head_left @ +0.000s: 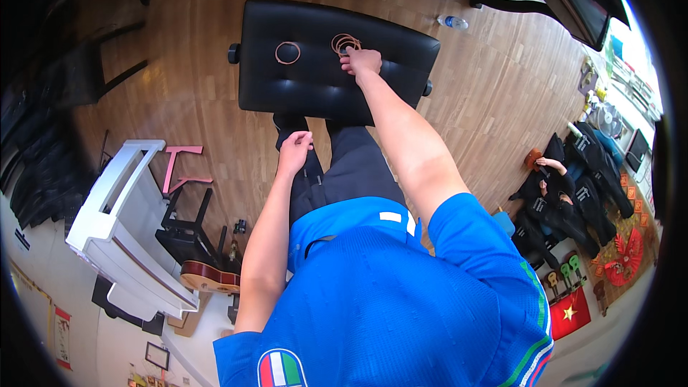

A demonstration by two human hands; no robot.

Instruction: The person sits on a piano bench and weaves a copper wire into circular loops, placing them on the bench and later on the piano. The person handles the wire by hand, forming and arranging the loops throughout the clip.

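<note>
A black padded bench (308, 82) with a tufted seat stands in front of me. On its left half lies a single ring of thin, copper-coloured coiled string (288, 62). To the right of it are several overlapping copper-coloured coils (345, 36). My right hand (362, 62) reaches down to their near edge, fingers pinched together at the coils; the fingertips are partly hidden. My left hand (294, 153) hangs above my left thigh, short of the bench's near edge, with its fingers curled and thumb pressed in. Whatever it may hold is too small to make out.
A water bottle (453, 22) lies on the wooden floor right of the bench. At left stand a white upright piano (129, 222), a black chair (188, 233) and a guitar (209, 276). Far right, a person (552, 165) holds a small brown instrument among black cases.
</note>
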